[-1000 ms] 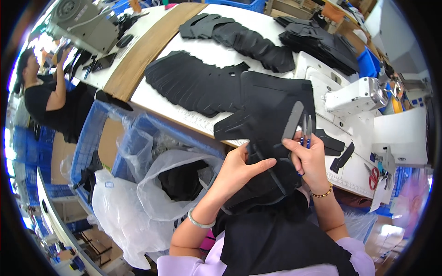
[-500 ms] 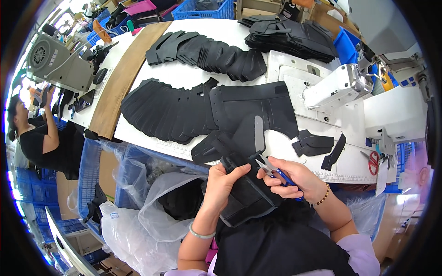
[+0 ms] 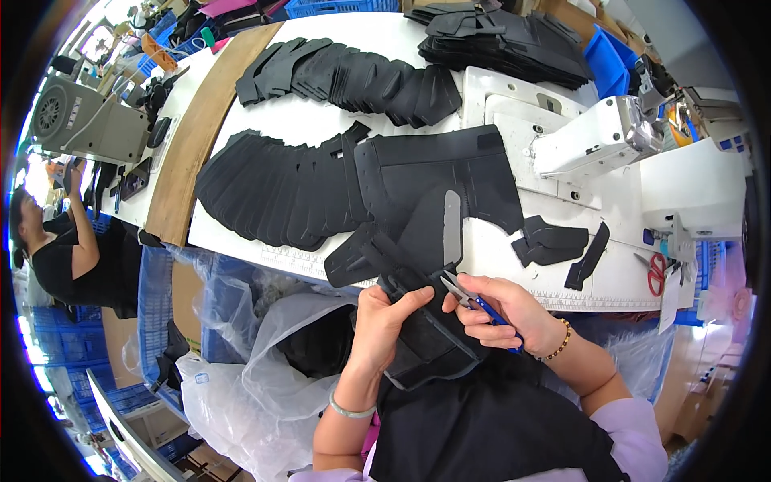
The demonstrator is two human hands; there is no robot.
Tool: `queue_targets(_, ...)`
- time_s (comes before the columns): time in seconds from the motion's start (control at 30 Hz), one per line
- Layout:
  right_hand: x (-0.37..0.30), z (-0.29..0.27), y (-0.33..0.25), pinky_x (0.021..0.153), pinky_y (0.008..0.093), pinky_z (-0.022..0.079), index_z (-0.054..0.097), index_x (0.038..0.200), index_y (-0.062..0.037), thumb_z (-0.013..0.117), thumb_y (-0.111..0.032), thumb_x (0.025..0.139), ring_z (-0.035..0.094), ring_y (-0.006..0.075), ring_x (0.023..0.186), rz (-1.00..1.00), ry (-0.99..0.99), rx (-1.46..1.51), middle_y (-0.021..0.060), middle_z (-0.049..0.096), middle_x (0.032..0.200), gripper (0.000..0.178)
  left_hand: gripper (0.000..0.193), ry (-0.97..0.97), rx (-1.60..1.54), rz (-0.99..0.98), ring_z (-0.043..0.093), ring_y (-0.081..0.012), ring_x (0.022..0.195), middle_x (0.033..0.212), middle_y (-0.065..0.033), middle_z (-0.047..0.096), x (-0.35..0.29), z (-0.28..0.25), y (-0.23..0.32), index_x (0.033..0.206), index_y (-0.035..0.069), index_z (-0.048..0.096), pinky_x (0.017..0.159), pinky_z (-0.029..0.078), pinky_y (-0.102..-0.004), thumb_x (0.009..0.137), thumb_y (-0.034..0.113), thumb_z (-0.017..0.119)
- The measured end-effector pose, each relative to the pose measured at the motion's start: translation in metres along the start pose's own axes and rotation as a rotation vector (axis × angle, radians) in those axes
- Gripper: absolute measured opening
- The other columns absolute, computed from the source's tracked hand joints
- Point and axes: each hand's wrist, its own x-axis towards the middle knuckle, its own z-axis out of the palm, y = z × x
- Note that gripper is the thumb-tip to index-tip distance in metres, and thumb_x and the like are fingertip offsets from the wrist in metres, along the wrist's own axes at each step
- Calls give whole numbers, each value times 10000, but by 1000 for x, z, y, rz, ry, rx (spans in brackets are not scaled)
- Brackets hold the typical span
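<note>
My left hand (image 3: 384, 321) grips a black sewn fabric piece (image 3: 434, 341) near the table's front edge, its thumb lying on top. In my right hand (image 3: 510, 309) is a pair of thread snips (image 3: 492, 312) with blue handles, fingers wrapped round it. The blades point up and left, close to the edge of the black piece beside my left thumb. Part of the piece extends up onto the table, where a grey strip (image 3: 452, 217) shows on it. Just beyond lies a flat black panel (image 3: 438, 173).
Fanned stacks of black pieces (image 3: 277, 189) cover the table's left half. A thicker pile (image 3: 506, 48) sits at the back. The white sewing machine (image 3: 590, 140) stands right, with red-handled scissors (image 3: 656, 273) near the edge. Clear plastic bags (image 3: 233, 418) hang left of me. Another person (image 3: 64, 249) works at far left.
My view has shifted slightly, so the table appears higher. The snips' blades have come a little closer to the black piece beside my left thumb. Both hands keep their hold.
</note>
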Motion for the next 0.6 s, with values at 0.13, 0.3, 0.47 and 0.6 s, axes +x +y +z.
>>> queue_targets(0.13, 1, 3, 3, 277, 191, 274, 521, 995, 35, 456, -385, 962, 320, 39, 324, 19, 56, -12, -34, 391, 586, 427, 98, -25, 13, -7, 606, -78, 671, 792, -43, 672, 0, -2, 2, 872, -19, 673, 620, 480, -217, 793, 38, 662)
queue_targets(0.3, 3, 1, 10, 278, 192, 278, 525, 990, 44, 482, -363, 957, 343, 43, 323, -10, 54, -4, -22, 444, 585, 410, 93, -25, 21, -21, 603, -79, 667, 777, -40, 667, -2, -6, -1, 849, -21, 665, 618, 476, -214, 790, 51, 657)
queue_targets(0.47, 4, -1, 10, 283, 189, 280, 525, 1016, 56, 459, -370, 965, 342, 40, 324, -46, 58, -69, -14, 477, 591, 434, 103, -13, 6, -39, 595, -77, 655, 767, -40, 659, -2, -8, -2, 835, -31, 656, 603, 469, -210, 795, 64, 643)
queue_targets(0.6, -1, 1, 1, 289, 185, 282, 521, 1047, 63, 397, -385, 983, 335, 31, 328, 21, 25, -154, -20, 452, 582, 470, 114, -6, 11, -37, 594, -75, 655, 771, -43, 659, 0, -8, -3, 846, -38, 656, 598, 470, -210, 800, 65, 638)
